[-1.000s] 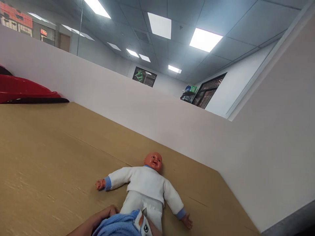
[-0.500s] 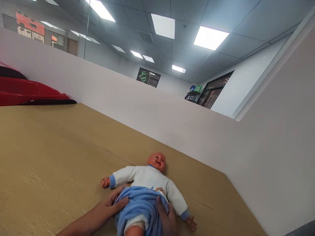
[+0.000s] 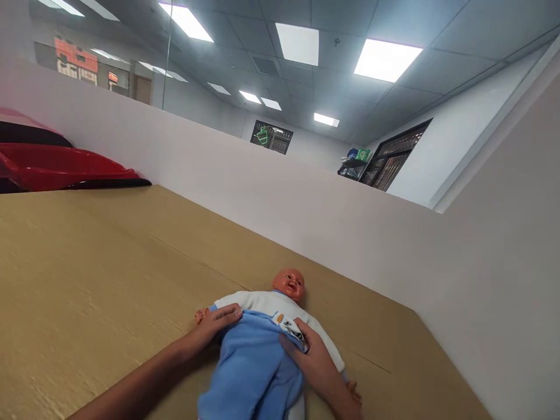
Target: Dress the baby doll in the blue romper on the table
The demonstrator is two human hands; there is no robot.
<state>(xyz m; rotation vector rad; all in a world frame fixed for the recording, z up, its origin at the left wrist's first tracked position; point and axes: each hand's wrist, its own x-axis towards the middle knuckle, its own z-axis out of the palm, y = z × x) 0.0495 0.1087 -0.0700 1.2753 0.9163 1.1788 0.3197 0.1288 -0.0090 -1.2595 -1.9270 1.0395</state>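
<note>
Both hands, left (image 3: 216, 326) and right (image 3: 306, 356), grip soft blue fleece trousers (image 3: 256, 364) at the waist, over a plastic baby doll in a white top (image 3: 284, 294).

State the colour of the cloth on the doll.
The cloth is light blue; the head view shows it.

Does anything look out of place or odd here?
Nothing spilled or broken. The blue garment reaches high, up to the doll's chest, label showing, with the left hand and right hand gripping its top edge.
</note>
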